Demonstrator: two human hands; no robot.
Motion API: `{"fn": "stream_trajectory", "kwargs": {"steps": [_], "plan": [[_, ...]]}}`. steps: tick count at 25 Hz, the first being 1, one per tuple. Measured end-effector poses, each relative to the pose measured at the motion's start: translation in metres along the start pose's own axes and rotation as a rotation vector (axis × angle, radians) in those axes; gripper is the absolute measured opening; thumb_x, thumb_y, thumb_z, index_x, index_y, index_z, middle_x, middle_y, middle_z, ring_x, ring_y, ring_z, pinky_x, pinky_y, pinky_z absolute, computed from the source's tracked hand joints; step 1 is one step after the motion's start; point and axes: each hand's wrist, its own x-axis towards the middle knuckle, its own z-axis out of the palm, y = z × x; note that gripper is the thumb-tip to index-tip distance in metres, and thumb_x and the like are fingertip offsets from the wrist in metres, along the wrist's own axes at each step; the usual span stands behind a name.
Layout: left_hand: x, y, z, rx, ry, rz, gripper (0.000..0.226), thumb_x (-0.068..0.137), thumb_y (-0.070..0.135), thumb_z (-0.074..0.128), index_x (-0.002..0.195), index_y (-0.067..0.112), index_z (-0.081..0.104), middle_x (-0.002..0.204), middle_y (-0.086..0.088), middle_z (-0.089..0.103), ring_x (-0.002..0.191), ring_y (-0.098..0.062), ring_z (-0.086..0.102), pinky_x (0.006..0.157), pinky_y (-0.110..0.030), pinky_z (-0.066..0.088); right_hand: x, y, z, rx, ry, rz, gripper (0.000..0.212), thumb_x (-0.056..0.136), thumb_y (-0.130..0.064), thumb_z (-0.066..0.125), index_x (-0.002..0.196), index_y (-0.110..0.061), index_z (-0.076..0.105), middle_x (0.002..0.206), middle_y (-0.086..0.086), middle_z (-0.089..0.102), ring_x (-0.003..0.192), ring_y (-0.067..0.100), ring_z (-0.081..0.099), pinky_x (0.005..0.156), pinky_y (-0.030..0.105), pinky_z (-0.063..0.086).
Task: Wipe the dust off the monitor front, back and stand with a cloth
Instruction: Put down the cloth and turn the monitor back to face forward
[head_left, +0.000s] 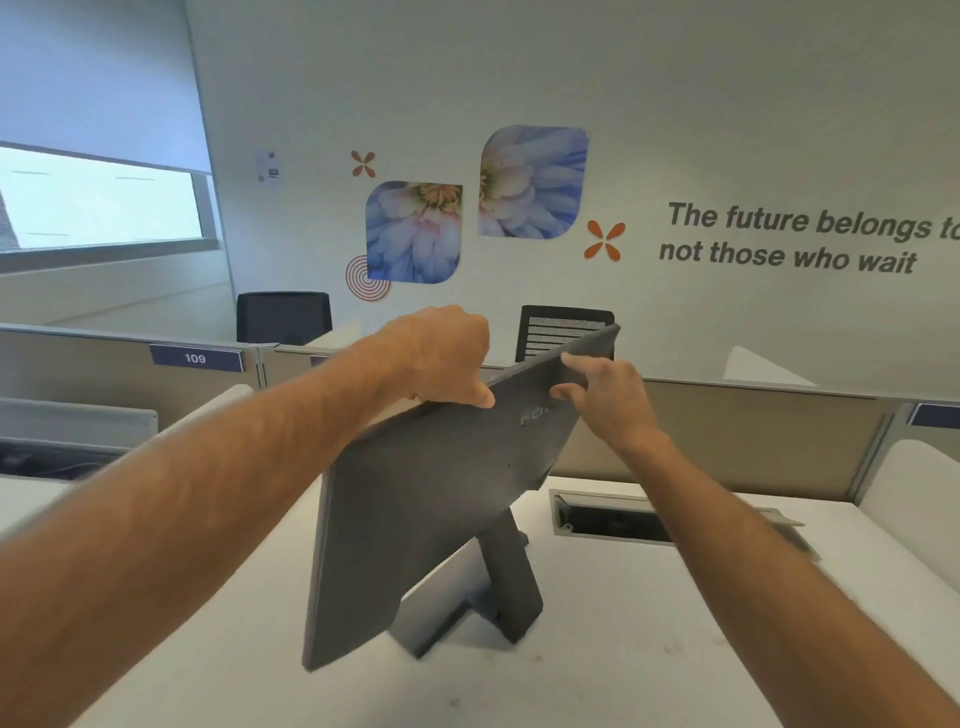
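Note:
A dark grey monitor (415, 499) stands on the white desk (649, 623), its back panel turned toward me and tilted. Its stand (501, 587) and base rest on the desk below the panel. My left hand (447, 353) grips the top edge of the monitor, thumb on the back panel and fingers curled over to the hidden front. My right hand (602, 395) holds the same edge further right, thumb and fingers pinching the panel near a logo. No cloth shows in either hand or on the desk.
An open cable tray slot (608, 514) sits in the desk behind the monitor. Beige partitions (753, 436) with a "109" label (195, 358) border the desk. Two black chairs (283, 317) stand beyond them. Another desk with cables lies at the left.

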Motion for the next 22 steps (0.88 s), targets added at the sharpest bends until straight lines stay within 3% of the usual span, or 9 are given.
{"fn": "stream_trajectory", "kwargs": {"steps": [2,5,7,9,11,13,14,17,22], "plan": [[0.001,0.007,-0.006,-0.028,-0.092,0.075,0.047,0.091,0.047,0.066,0.066,0.008,0.064,0.058,-0.006,0.066,0.051,-0.019,0.063,0.063,-0.029,0.056,-0.004,-0.005,0.002,0.074,-0.044,0.012,0.027,0.088,-0.022,0.069,0.112,-0.013,0.077,0.107,0.008,0.077,0.102,0.030,0.069,0.093,0.039,0.054],[0.005,0.001,-0.015,-0.338,-0.354,0.094,0.032,0.101,0.021,0.054,0.078,0.005,0.071,0.069,-0.010,0.072,0.058,-0.022,0.067,0.066,-0.034,0.060,-0.015,-0.025,-0.005,0.356,-0.219,0.161,0.045,0.072,-0.029,0.051,0.108,-0.011,0.071,0.110,0.009,0.072,0.104,0.029,0.066,0.089,0.049,0.058],[0.014,-0.010,-0.013,-0.444,-0.382,0.098,0.026,0.098,0.004,0.049,0.088,0.010,0.072,0.082,-0.013,0.074,0.069,-0.027,0.070,0.072,-0.039,0.061,-0.026,-0.046,-0.015,0.641,-0.366,0.319,0.054,0.069,-0.037,0.054,0.117,-0.013,0.061,0.119,0.007,0.064,0.112,0.027,0.060,0.088,0.054,0.057],[0.031,-0.017,-0.006,-0.297,-0.201,0.146,0.029,0.095,0.000,0.051,0.105,0.019,0.070,0.100,-0.006,0.074,0.086,-0.024,0.070,0.083,-0.039,0.060,-0.041,-0.071,-0.027,0.831,-0.469,0.410,0.070,0.067,-0.046,0.062,0.131,-0.019,0.049,0.130,0.004,0.057,0.120,0.025,0.054,0.096,0.059,0.049],[0.046,-0.016,0.000,-0.135,-0.025,0.258,0.041,0.095,0.006,0.061,0.130,0.028,0.060,0.126,-0.001,0.065,0.102,-0.014,0.059,0.092,-0.029,0.049,-0.057,-0.098,-0.038,0.887,-0.537,0.458,0.105,0.063,-0.063,0.071,0.150,-0.022,0.030,0.148,0.002,0.044,0.132,0.029,0.047,0.105,0.064,0.041],[0.058,-0.010,0.004,0.031,-0.050,0.358,0.065,0.093,0.017,0.069,0.148,0.038,0.042,0.150,0.002,0.044,0.119,-0.013,0.047,0.096,-0.028,0.039,-0.070,-0.119,-0.041,0.830,-0.586,0.500,0.136,0.055,-0.077,0.077,0.159,-0.027,0.006,0.163,0.000,0.023,0.144,0.035,0.034,0.109,0.065,0.038],[0.063,-0.004,0.006,0.182,-0.091,0.383,0.074,0.091,0.022,0.072,0.151,0.044,0.034,0.157,0.005,0.032,0.131,-0.016,0.040,0.096,-0.030,0.039,-0.074,-0.126,-0.038,0.780,-0.591,0.502,0.141,0.054,-0.077,0.079,0.159,-0.027,-0.001,0.166,0.000,0.016,0.145,0.036,0.031,0.107,0.063,0.042],[0.075,0.012,0.016,0.530,-0.079,0.476,0.077,0.090,0.028,0.072,0.149,0.054,0.030,0.165,0.012,0.015,0.143,-0.021,0.029,0.089,-0.032,0.041,-0.076,-0.134,-0.023,0.746,-0.550,0.516,0.140,0.051,-0.058,0.076,0.157,-0.030,-0.011,0.164,0.001,0.014,0.140,0.033,0.038,0.090,0.055,0.056],[0.085,0.011,0.023,0.487,-0.041,0.483,0.063,0.091,0.035,0.070,0.143,0.051,0.039,0.157,0.026,0.030,0.148,-0.018,0.023,0.105,-0.042,0.042,-0.062,-0.120,-0.025,0.776,-0.597,0.518,0.134,0.041,-0.048,0.072,0.153,-0.028,0.001,0.148,0.007,0.039,0.129,0.035,0.050,0.086,0.058,0.057]]}}
